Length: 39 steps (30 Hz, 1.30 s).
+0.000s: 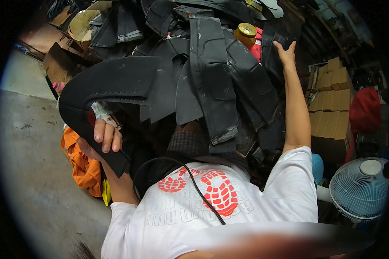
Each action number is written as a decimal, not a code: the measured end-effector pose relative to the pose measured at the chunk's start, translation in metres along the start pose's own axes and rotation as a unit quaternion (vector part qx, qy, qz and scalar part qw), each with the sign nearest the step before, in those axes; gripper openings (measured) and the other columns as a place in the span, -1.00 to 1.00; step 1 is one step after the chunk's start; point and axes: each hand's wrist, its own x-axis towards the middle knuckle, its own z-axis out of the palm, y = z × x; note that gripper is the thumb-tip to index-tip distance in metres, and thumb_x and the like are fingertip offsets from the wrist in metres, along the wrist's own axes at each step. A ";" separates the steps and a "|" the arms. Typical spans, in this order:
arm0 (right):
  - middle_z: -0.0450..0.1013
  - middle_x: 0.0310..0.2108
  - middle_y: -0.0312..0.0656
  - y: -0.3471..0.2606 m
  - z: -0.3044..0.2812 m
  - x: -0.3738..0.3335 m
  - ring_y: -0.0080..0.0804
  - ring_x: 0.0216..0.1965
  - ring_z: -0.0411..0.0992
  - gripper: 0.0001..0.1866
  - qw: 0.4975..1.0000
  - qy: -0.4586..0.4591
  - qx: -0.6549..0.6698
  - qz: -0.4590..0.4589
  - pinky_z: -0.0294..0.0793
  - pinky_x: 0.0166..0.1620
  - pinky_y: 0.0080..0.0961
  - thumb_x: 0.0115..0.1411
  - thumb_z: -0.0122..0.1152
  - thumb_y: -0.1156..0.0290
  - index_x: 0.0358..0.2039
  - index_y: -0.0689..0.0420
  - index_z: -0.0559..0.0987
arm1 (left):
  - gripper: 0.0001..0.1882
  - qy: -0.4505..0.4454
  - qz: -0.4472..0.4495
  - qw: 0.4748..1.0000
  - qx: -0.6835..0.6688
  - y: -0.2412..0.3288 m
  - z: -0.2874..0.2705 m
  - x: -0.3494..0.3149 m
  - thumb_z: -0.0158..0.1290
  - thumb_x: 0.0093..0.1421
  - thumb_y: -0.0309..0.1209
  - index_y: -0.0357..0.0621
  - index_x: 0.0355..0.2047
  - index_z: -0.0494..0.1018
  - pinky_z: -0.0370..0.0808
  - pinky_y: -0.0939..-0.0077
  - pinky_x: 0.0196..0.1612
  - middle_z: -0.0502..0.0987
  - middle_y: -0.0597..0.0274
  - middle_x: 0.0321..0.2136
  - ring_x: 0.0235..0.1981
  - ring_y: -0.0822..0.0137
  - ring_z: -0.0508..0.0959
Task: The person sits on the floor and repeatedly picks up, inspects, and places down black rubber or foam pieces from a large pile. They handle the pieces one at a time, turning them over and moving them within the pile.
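My left hand (106, 137) is closed round one end of a long, curved black leather-like piece (116, 77). Rows of small holes or stitches run along its inner edge. It arches up and over to the right, its far end meeting other flat black cut pieces (166, 90). Out to the far right, my right hand (285, 54) is stretched with thumb and fingers apart, beside a dark piece (270, 49) at the edge of the heap; whether it touches it I cannot tell. Stitched black panels (212, 73) hang toward me in the middle.
A yellow jar (246, 33) stands among the black pieces, beside something red (256, 45). At right are stacked brown boxes (330, 101), a red bag (365, 110) and a caged fan (359, 190). Orange cloth (80, 162) lies at left above the concrete floor (26, 142).
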 end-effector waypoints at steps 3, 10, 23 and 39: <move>0.09 0.25 0.28 0.009 0.011 0.001 0.10 0.27 0.14 0.31 0.996 0.011 -0.011 -0.091 0.18 0.24 -0.21 -0.21 0.47 -0.06 0.38 0.10 -0.18 | -0.46 -0.025 0.012 1.000 0.005 -0.001 -0.001 -0.002 -0.04 0.31 -0.13 -0.22 0.16 0.23 0.58 0.30 -0.23 0.42 0.11 -0.29 -0.42 0.31 0.51; 0.24 0.15 0.30 0.008 0.012 0.018 0.05 0.11 0.33 0.17 0.968 -0.116 0.130 -0.183 0.32 0.14 -0.28 -0.05 0.42 0.23 0.38 0.11 -0.22 | -0.33 -0.009 0.005 1.000 0.007 0.000 -0.002 -0.003 0.08 0.25 -0.22 -0.39 0.20 0.12 0.57 0.38 -0.37 0.42 0.14 -0.35 -0.47 0.37 0.48; 0.10 0.26 0.23 0.044 -0.012 0.039 0.11 0.24 0.19 0.13 0.993 -0.066 -0.101 -0.020 0.26 0.20 -0.21 -0.03 0.29 -0.14 0.36 0.19 -0.07 | -0.22 0.000 -0.016 1.000 0.009 -0.008 -0.005 0.001 0.07 0.25 -0.22 -0.36 0.30 -0.04 0.58 0.40 -0.37 0.43 0.13 -0.37 -0.48 0.36 0.49; 0.33 0.10 0.08 -0.032 -0.034 -0.004 -0.17 0.03 0.41 0.06 0.972 -0.056 0.115 -0.197 0.42 0.05 -0.32 -0.10 0.35 0.55 0.38 0.00 -0.03 | -0.33 -0.015 0.005 1.000 0.010 -0.023 0.003 0.004 -0.04 0.31 -0.19 -0.27 0.28 0.01 0.57 0.29 -0.35 0.41 0.03 -0.35 -0.49 0.29 0.47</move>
